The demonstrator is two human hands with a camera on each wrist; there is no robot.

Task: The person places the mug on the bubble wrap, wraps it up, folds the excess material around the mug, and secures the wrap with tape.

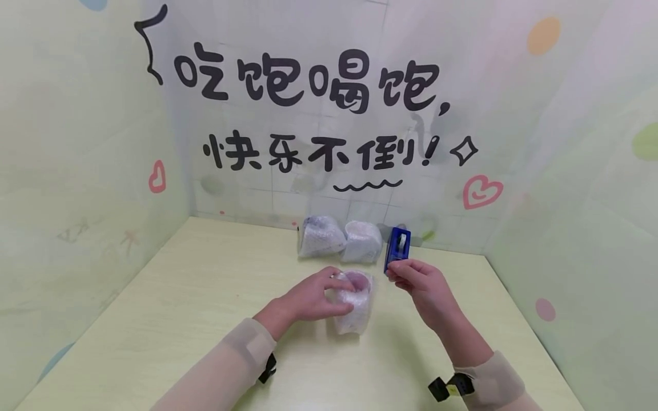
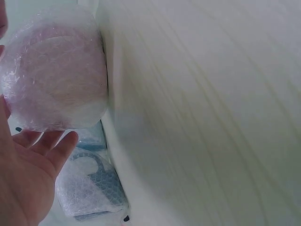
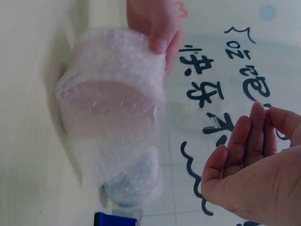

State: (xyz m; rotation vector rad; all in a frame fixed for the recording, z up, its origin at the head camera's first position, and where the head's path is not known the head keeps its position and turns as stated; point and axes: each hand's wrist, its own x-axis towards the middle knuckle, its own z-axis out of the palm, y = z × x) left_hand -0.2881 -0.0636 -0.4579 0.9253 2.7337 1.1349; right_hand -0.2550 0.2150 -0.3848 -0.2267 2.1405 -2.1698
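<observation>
My left hand (image 1: 312, 298) holds a pinkish cup wrapped in bubble wrap (image 1: 356, 315) on the table, its fingers and thumb spread around the side and top. The rounded wrapped body fills the upper left of the left wrist view, with fingertips (image 2: 66, 141) against it. To the right, my right hand (image 1: 425, 285) is raised with thumb and forefinger pinched together. A faint clear strip (image 3: 217, 123), apparently tape, shows beside those fingers in the right wrist view. Just beyond the hand in the head view stands a blue tape dispenser (image 1: 399, 242) with a white roll.
Two more bubble-wrapped items, one bluish (image 1: 321, 237) and one whitish (image 1: 362, 242), stand side by side near the back wall. Printed walls enclose the pale wooden table (image 1: 205, 285) at the back, left and right.
</observation>
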